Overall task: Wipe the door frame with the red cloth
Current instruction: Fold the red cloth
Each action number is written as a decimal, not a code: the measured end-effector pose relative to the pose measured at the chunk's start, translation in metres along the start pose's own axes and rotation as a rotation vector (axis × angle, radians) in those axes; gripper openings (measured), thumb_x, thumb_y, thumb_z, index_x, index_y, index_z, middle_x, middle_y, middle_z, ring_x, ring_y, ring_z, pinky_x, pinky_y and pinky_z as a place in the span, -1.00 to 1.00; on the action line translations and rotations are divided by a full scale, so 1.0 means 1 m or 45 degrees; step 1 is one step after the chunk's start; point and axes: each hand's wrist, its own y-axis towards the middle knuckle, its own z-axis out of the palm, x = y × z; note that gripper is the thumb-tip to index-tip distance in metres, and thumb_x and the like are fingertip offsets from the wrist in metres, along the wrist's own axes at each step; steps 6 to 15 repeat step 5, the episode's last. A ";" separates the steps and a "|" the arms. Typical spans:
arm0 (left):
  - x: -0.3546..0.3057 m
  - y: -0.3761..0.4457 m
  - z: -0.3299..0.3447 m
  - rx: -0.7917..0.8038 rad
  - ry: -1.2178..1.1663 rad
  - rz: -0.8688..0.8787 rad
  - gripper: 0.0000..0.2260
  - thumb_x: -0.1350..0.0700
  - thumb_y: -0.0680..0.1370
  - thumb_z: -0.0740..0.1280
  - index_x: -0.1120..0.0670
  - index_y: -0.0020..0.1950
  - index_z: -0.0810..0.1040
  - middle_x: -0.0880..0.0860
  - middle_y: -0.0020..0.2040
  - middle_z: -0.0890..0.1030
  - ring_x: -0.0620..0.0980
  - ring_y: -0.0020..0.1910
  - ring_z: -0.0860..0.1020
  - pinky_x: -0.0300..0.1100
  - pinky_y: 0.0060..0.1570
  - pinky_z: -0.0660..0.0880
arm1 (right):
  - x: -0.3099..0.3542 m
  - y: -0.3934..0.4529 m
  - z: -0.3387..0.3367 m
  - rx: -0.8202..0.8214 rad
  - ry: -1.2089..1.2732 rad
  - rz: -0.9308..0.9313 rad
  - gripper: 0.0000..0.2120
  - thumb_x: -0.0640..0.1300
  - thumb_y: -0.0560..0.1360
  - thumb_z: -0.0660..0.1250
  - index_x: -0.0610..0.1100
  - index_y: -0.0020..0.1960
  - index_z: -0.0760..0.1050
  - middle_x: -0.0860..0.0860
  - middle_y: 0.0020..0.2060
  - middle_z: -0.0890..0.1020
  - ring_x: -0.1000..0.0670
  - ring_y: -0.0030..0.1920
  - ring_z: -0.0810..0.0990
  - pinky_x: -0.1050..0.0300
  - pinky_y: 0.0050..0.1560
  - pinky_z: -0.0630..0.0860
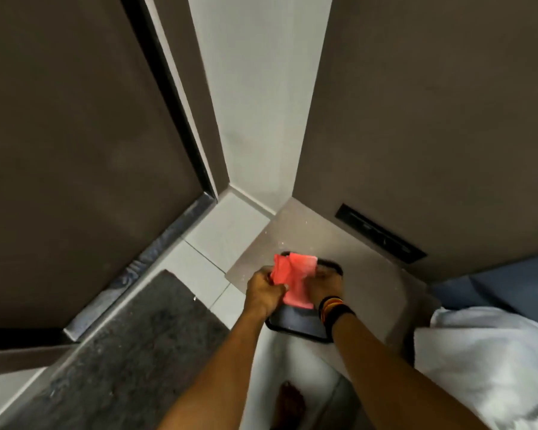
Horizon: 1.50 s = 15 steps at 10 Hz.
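The red cloth [294, 279] is bunched between both my hands, low in front of me. My left hand [264, 290] grips its left side and my right hand [325, 282], with striped bands on the wrist, grips its right side. The cloth hangs over a black tray [295, 325] that rests on a beige counter. The brown door [75, 150] fills the left, with its dark edge strip and the pale door frame [199, 125] running down to the floor corner. Neither hand touches the frame.
A dark grey mat [131, 342] lies on the floor before the door. A white wall strip [261, 103] stands between frame and brown panel [432, 119] with a black slot [381, 232]. White towel [485, 361] and blue fabric [503, 283] lie at right. A bare foot [289, 405] shows below.
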 end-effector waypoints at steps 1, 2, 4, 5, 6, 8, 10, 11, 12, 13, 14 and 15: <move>0.025 0.024 0.035 0.065 0.043 -0.052 -0.68 0.35 0.44 0.45 -0.02 0.05 0.60 0.01 -0.05 0.66 0.07 0.00 0.63 -0.04 0.16 0.60 | -0.036 0.043 0.006 -0.094 -0.066 0.084 -0.81 -0.26 0.55 0.28 -0.32 -0.02 0.65 -0.29 0.01 0.69 -0.23 0.09 0.66 -0.04 0.13 0.53; 0.051 0.048 0.055 0.156 0.036 -0.118 -0.70 0.31 0.52 0.41 0.06 0.21 0.61 0.04 0.08 0.68 0.06 0.10 0.63 -0.09 0.24 0.56 | -0.058 0.070 0.014 -0.114 -0.035 0.137 -0.75 -0.26 0.56 0.27 -0.35 0.13 0.63 -0.30 0.11 0.69 -0.27 0.18 0.65 0.01 0.12 0.53; 0.089 0.065 0.054 0.230 0.367 -0.064 -0.61 -0.01 0.65 0.29 -0.03 0.49 0.48 0.08 0.41 0.59 0.11 0.33 0.58 0.02 0.41 0.49 | -0.084 0.087 0.031 -0.033 -0.192 0.154 -0.69 -0.21 0.59 0.19 -0.24 0.24 0.59 -0.28 0.22 0.64 -0.29 0.22 0.61 -0.05 0.24 0.55; 0.079 0.056 0.043 0.075 0.893 0.343 -0.51 -0.07 0.72 0.01 -0.01 0.66 0.19 0.08 0.66 0.24 0.11 0.63 0.25 0.00 0.62 0.21 | -0.071 0.071 0.036 -0.105 -0.361 -0.145 -0.55 -0.15 0.66 0.07 -0.19 0.54 0.27 -0.17 0.53 0.35 -0.19 0.54 0.33 0.01 0.48 0.34; 0.079 0.056 0.043 0.075 0.893 0.343 -0.51 -0.07 0.72 0.01 -0.01 0.66 0.19 0.08 0.66 0.24 0.11 0.63 0.25 0.00 0.62 0.21 | -0.071 0.071 0.036 -0.105 -0.361 -0.145 -0.55 -0.15 0.66 0.07 -0.19 0.54 0.27 -0.17 0.53 0.35 -0.19 0.54 0.33 0.01 0.48 0.34; 0.079 0.056 0.043 0.075 0.893 0.343 -0.51 -0.07 0.72 0.01 -0.01 0.66 0.19 0.08 0.66 0.24 0.11 0.63 0.25 0.00 0.62 0.21 | -0.071 0.071 0.036 -0.105 -0.361 -0.145 -0.55 -0.15 0.66 0.07 -0.19 0.54 0.27 -0.17 0.53 0.35 -0.19 0.54 0.33 0.01 0.48 0.34; 0.079 0.056 0.043 0.075 0.893 0.343 -0.51 -0.07 0.72 0.01 -0.01 0.66 0.19 0.08 0.66 0.24 0.11 0.63 0.25 0.00 0.62 0.21 | -0.071 0.071 0.036 -0.105 -0.361 -0.145 -0.55 -0.15 0.66 0.07 -0.19 0.54 0.27 -0.17 0.53 0.35 -0.19 0.54 0.33 0.01 0.48 0.34; 0.079 0.056 0.043 0.075 0.893 0.343 -0.51 -0.07 0.72 0.01 -0.01 0.66 0.19 0.08 0.66 0.24 0.11 0.63 0.25 0.00 0.62 0.21 | -0.071 0.071 0.036 -0.105 -0.361 -0.145 -0.55 -0.15 0.66 0.07 -0.19 0.54 0.27 -0.17 0.53 0.35 -0.19 0.54 0.33 0.01 0.48 0.34; 0.079 0.056 0.043 0.075 0.893 0.343 -0.51 -0.07 0.72 0.01 -0.01 0.66 0.19 0.08 0.66 0.24 0.11 0.63 0.25 0.00 0.62 0.21 | -0.071 0.071 0.036 -0.105 -0.361 -0.145 -0.55 -0.15 0.66 0.07 -0.19 0.54 0.27 -0.17 0.53 0.35 -0.19 0.54 0.33 0.01 0.48 0.34; 0.079 0.056 0.043 0.075 0.893 0.343 -0.51 -0.07 0.72 0.01 -0.01 0.66 0.19 0.08 0.66 0.24 0.11 0.63 0.25 0.00 0.62 0.21 | -0.071 0.071 0.036 -0.105 -0.361 -0.145 -0.55 -0.15 0.66 0.07 -0.19 0.54 0.27 -0.17 0.53 0.35 -0.19 0.54 0.33 0.01 0.48 0.34; 0.079 0.056 0.043 0.075 0.893 0.343 -0.51 -0.07 0.72 0.01 -0.01 0.66 0.19 0.08 0.66 0.24 0.11 0.63 0.25 0.00 0.62 0.21 | -0.071 0.071 0.036 -0.105 -0.361 -0.145 -0.55 -0.15 0.66 0.07 -0.19 0.54 0.27 -0.17 0.53 0.35 -0.19 0.54 0.33 0.01 0.48 0.34; 0.079 0.056 0.043 0.075 0.893 0.343 -0.51 -0.07 0.72 0.01 -0.01 0.66 0.19 0.08 0.66 0.24 0.11 0.63 0.25 0.00 0.62 0.21 | -0.071 0.071 0.036 -0.105 -0.361 -0.145 -0.55 -0.15 0.66 0.07 -0.19 0.54 0.27 -0.17 0.53 0.35 -0.19 0.54 0.33 0.01 0.48 0.34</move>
